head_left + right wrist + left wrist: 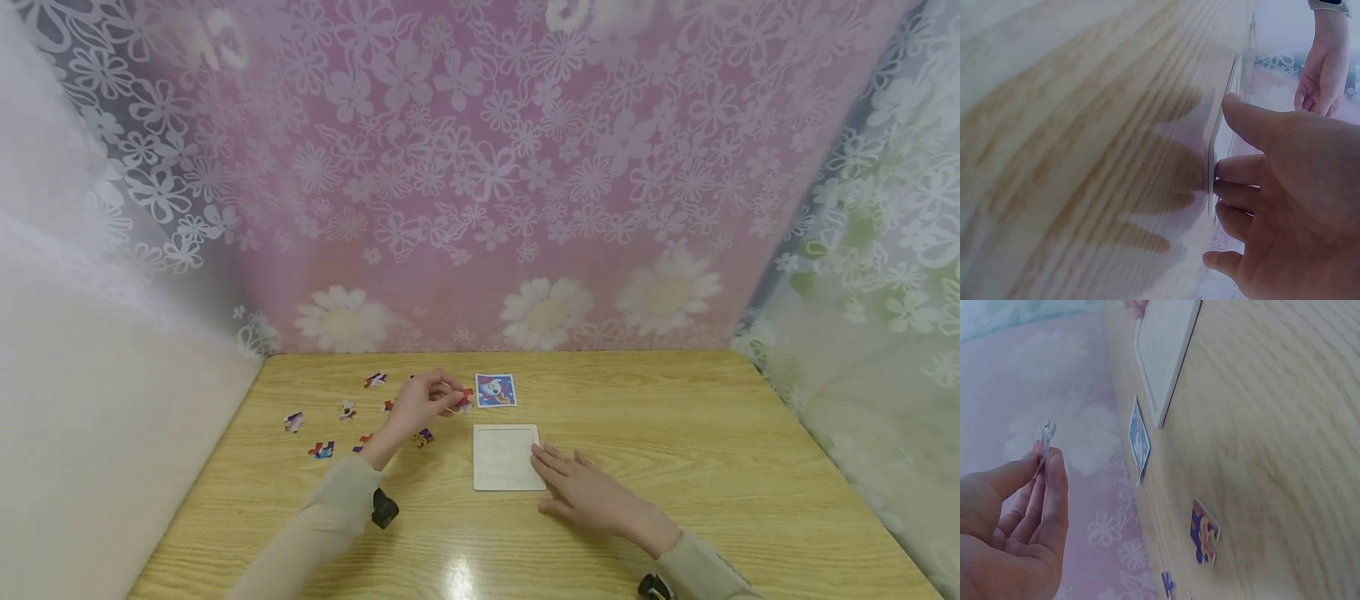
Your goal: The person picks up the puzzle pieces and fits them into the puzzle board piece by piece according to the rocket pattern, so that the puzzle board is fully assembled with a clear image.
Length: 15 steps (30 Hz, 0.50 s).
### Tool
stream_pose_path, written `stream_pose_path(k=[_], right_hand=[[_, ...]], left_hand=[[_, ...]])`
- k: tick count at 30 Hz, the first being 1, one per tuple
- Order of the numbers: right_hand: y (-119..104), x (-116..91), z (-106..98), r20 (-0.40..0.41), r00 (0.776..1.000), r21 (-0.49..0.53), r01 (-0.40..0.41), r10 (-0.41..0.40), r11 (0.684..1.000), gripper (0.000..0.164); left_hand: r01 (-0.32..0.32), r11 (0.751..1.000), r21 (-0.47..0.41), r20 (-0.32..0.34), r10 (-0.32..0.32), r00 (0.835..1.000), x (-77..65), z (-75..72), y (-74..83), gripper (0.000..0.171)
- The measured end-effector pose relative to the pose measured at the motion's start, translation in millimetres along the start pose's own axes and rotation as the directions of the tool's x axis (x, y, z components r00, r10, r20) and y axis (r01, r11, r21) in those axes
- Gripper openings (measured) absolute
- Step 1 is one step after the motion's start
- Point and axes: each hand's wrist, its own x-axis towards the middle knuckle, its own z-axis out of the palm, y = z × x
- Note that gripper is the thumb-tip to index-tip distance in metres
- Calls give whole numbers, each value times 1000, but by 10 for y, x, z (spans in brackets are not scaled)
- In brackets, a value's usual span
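Left hand pinching a red puzzle piece at eleven o'clock from a white tray, straight-fingered right hand touching the tray's three-o'clock edge, picture card at twelve, loose pieces toward nine

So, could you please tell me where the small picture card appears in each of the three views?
Head: the picture card is below the picture's centre, just above the white tray.
Left wrist: slightly left of centre, seen at a slant, beside the tray's lower corner.
Right wrist: I cannot see it there.
Shared landmark: the tray, at least partly visible in all three.
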Motion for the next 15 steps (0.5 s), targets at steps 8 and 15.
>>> stream_pose_path(k=[8,15], right_hand=[[6,9,5,-1,1000,4,4,-4,1000,66],[10,16,7,6,1000,10,-6,6,1000,65]], left_hand=[[53,999,-5,74,-53,996,63,207,-184,8],[49,980,192,71,-63,995,93,381,-363,6]])
